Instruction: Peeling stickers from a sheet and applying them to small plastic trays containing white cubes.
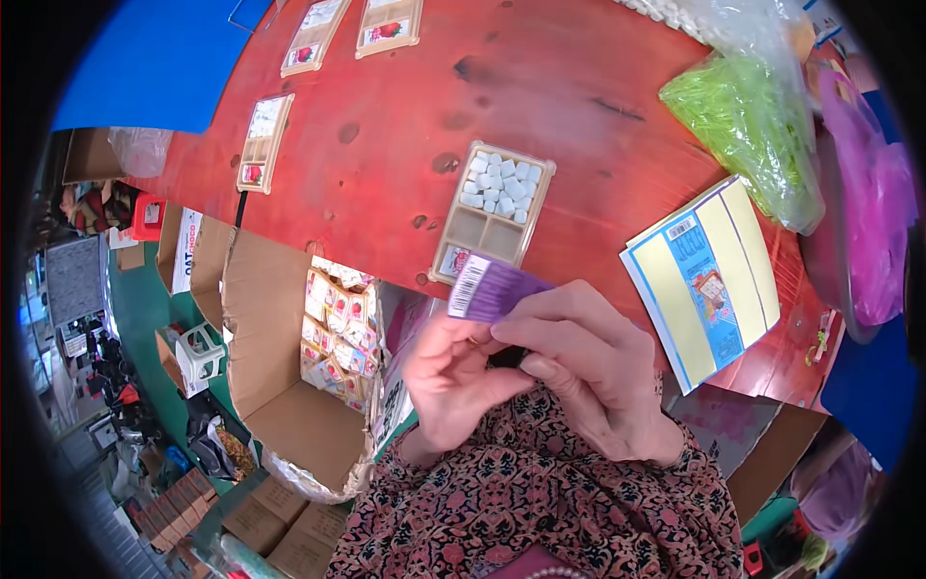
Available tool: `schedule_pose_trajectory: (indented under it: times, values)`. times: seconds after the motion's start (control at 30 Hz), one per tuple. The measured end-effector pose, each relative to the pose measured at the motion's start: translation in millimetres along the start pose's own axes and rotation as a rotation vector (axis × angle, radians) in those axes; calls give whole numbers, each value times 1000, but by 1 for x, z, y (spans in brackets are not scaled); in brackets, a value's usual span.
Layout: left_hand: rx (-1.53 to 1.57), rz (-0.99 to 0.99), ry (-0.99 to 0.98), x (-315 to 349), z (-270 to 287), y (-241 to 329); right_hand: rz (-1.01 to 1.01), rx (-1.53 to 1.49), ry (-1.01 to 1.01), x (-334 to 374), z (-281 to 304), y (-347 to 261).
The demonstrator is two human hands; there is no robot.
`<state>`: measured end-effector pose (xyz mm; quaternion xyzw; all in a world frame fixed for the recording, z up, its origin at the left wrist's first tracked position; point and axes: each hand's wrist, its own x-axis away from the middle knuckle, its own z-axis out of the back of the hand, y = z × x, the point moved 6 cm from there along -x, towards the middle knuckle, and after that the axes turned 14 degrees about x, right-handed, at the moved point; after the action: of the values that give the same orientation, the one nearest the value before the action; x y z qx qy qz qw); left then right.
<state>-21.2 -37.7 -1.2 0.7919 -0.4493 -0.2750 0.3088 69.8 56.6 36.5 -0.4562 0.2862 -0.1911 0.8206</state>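
Both my hands are together in front of my chest at the table's near edge. Between them is a small purple printed packet with a barcode at one end; whether it is a flat sachet or a folded card, I cannot tell. My left hand is closed on its lower edge. Fingers and thumb of my right hand pinch its right end, partly hiding it. Just beyond lies a beige compartment tray. White cubes fill its large section, and a small strawberry-printed piece sits in a near corner.
Three similar filled trays lie at the far left of the red table. To the right are a yellow-and-blue printed sheet stack, a bag of green shreds and a pink plastic bag. An open carton holding several packs stands at left.
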Motion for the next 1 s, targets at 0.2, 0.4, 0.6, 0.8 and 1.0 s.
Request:
schedule_pose_trajectory:
  times: [0.2, 0.4, 0.6, 0.8, 1.0]
  values:
    - [93, -15, 488, 2, 39, 1, -67, 530, 125, 8, 8, 10]
    - [51, -83, 586, -14, 64, 2, -512, -13, -32, 18, -16, 49]
    - [-149, -234, 674, -25, 86, 10, -568, 14, 63, 8, -16, 57]
    - [-221, -247, 678, -29, 92, 12, -596, -7, 122, 6, -21, 67]
    - [-356, -233, 748, -32, 98, 15, -690, -42, 153, 5, -27, 80]
